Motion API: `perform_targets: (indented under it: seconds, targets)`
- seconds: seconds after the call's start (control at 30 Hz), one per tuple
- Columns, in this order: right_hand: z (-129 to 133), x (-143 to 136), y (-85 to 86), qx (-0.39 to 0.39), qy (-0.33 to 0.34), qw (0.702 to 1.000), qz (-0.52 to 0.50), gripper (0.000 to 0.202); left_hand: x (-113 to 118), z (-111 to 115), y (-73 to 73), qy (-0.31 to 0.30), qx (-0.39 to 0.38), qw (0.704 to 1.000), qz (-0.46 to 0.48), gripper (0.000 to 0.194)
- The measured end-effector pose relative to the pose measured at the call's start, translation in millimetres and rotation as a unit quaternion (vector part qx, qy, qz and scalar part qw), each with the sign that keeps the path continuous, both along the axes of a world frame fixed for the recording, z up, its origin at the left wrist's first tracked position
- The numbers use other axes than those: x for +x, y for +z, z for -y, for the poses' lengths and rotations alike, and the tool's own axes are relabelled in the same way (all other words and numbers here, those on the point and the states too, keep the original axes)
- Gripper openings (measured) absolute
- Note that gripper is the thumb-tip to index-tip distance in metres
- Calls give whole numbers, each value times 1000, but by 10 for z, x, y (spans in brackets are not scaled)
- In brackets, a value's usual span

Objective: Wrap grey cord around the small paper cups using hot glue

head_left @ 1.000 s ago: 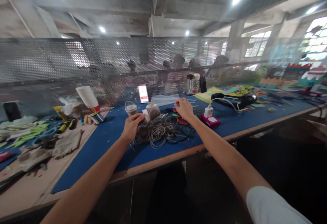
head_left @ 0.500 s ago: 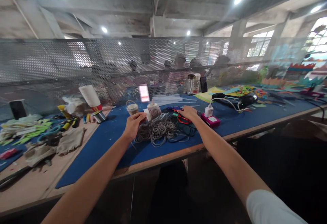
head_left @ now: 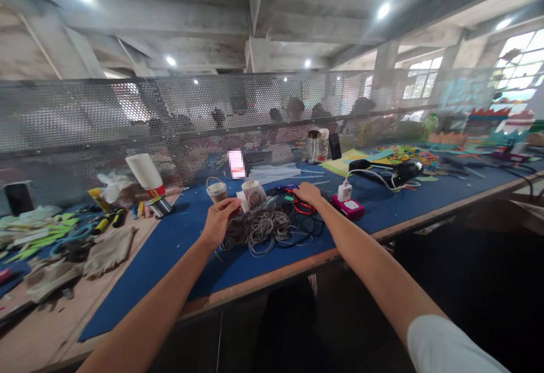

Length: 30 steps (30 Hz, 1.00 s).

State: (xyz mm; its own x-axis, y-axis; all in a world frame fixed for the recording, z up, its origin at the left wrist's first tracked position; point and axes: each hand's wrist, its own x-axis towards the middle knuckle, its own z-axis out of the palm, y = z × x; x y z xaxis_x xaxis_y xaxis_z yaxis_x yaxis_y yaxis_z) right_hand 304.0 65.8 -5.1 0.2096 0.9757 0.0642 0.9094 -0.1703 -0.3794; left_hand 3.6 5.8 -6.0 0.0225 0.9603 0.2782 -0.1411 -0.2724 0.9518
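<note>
My left hand (head_left: pixel 220 221) pinches the pale rim of a paper cup (head_left: pixel 254 193) that lies tilted, grey cord around its side. Just below it a tangled heap of grey cord (head_left: pixel 266 228) spreads over the blue mat. My right hand (head_left: pixel 308 193) is closed at the right end of a dark blue tool (head_left: pixel 285 189); the fingers partly cover it, and its exact kind is unclear. Red-orange handles (head_left: pixel 303 207) lie under that hand, beside black cable. A second cup with a looped handle (head_left: pixel 216 190) stands behind my left hand.
A magenta power block with a white charger (head_left: pixel 348 206) sits right of my right hand. Stacked paper cups (head_left: pixel 145 172) lean at left, near work gloves (head_left: pixel 108 251) and green scraps. A lit phone (head_left: pixel 236 163) stands by the mesh screen (head_left: pixel 170 135); people show behind it.
The view has shifted slightly, so the table sits a little lower and to the left. Both hands keep nearly the same places and grips.
</note>
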Motion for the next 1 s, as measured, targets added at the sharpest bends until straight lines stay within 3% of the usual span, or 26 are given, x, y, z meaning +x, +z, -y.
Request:
perform_targets:
  seconds: [0.17,0.3,0.43,0.57,0.63,0.67,0.73,1.0]
  targets:
    - [38,29,-9,53,-20,992,-109,37,8,24,15,-4,-5,1000,2,36]
    - [49,-28,3,104,34,965,-237,30,7,25,11,-4,-7,1000,2,37]
    - [99,-196,42,150,109,913,-363,27,10,30,3,-2,-12,1000,8,35]
    - [225,-344,77,184,158,860,-449,41,15,37,-2,-16,-7,1000,12,31]
    - [290,-384,87,190,186,801,-536,46,20,39,-4,-12,-9,1000,12,31]
    - [317,-397,90,188,191,787,-556,45,22,40,-5,-13,-8,1000,13,31]
    - [360,-415,94,198,207,784,-550,38,27,42,-6,-11,-10,1000,14,30]
    - [520,-496,174,228,244,830,-448,25,21,25,-21,-5,-8,1000,6,30]
